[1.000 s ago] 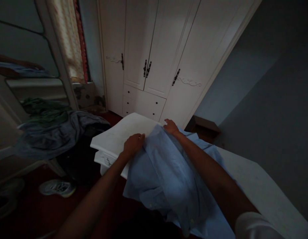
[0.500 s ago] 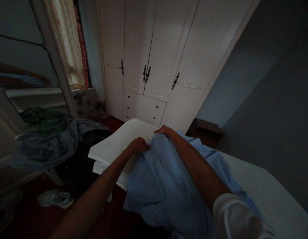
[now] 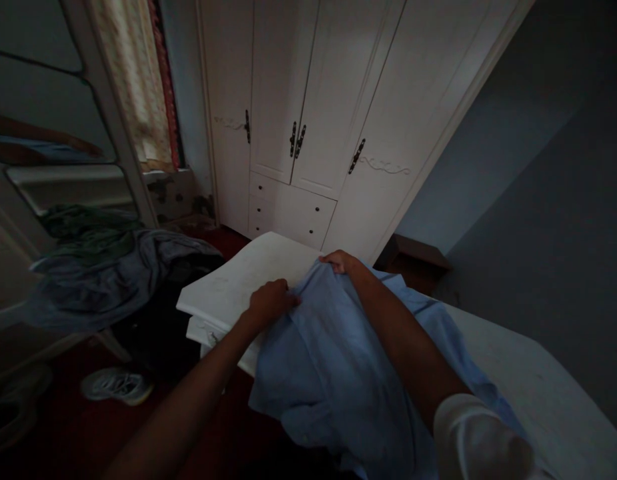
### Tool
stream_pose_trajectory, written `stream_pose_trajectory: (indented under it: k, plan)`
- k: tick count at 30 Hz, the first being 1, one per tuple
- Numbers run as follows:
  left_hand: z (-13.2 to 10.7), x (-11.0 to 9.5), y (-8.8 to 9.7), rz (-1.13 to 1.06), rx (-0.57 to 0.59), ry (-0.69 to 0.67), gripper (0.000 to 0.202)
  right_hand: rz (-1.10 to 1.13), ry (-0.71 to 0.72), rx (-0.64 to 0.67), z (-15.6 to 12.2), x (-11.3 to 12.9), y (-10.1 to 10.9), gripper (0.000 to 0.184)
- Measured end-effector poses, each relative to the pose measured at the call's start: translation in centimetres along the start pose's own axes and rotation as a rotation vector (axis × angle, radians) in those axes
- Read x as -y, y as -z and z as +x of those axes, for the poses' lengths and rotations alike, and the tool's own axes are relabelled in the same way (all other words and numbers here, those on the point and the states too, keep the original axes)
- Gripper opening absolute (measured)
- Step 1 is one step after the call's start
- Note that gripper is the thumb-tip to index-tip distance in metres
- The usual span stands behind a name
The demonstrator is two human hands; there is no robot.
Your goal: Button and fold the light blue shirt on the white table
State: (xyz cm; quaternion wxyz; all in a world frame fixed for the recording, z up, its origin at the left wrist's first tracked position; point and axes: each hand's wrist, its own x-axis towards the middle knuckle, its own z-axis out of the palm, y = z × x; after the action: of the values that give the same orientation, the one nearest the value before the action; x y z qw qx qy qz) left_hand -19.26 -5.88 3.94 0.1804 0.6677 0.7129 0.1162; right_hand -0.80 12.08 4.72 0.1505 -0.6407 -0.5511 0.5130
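Working on the shirt (image 3: pixel 338 373), I have both hands at its far edge: my left hand (image 3: pixel 269 301) is curled shut, pinching a bunch of cloth, and my right hand (image 3: pixel 338 261) has its fingers closed over the top edge a little farther off. By my reading I am at the stage of gathering and squaring that edge, so the next move calls for an even pull with both hands to draw the cloth taut and flat without dragging it off the near side. It is pale blue and thin, rumpled in long soft creases, with a row of small buttons showing low down; it lies across the white table (image 3: pixel 228 287), its near part hanging over the table's edge toward me and its right side spread along the top. To the left, lower down, a shoe (image 3: pixel 113 385) sits on the dark red floor, and above it a heap of grey and green clothes (image 3: pixel 103 267) is piled up. Beyond the table stands a white wardrobe (image 3: pixel 328 100) with dark handles, its doors closed.
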Motion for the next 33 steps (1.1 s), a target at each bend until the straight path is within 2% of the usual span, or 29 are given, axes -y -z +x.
stream_pose_trajectory:
  k: [4,9,13,17,23,26,28,30,33]
  plan:
    - [-1.0,-0.1,0.1,0.065,-0.016,-0.008,0.052,0.059,0.023,0.017,-0.8,0.0,-0.3,0.021]
    - [0.6,0.3,0.7,-0.137,-0.021,0.039,0.058,0.02,-0.021,0.147,-3.0,-0.1,0.4,0.028]
    - [2.1,0.4,1.2,-0.153,0.095,0.044,0.048,-0.156,-0.031,0.236,-4.7,-0.7,1.1,0.028]
    - [2.6,0.7,1.4,-0.121,0.147,-0.004,0.035,-0.181,0.003,0.111,-5.5,-1.9,1.2,0.031]
    - [2.2,0.6,0.7,0.061,0.045,-0.001,0.038,-0.231,0.129,-0.203,-5.2,-3.1,0.5,0.033]
    - [1.1,0.0,0.5,0.125,-0.044,0.02,0.039,-0.264,0.178,-0.276,-5.5,-3.4,0.4,0.033]
    - [0.4,-0.6,0.4,0.19,-0.135,-0.059,0.046,-0.269,0.199,-0.271,-6.3,-3.7,0.5,0.035]
    - [0.2,-1.3,0.2,0.244,-0.181,-0.225,0.055,-0.264,0.213,-0.234,-7.4,-4.2,0.7,0.035]
    - [0.8,-2.3,-0.3,0.267,-0.083,-0.482,0.056,-0.23,0.223,-0.184,-9.6,-5.2,1.3,0.039]
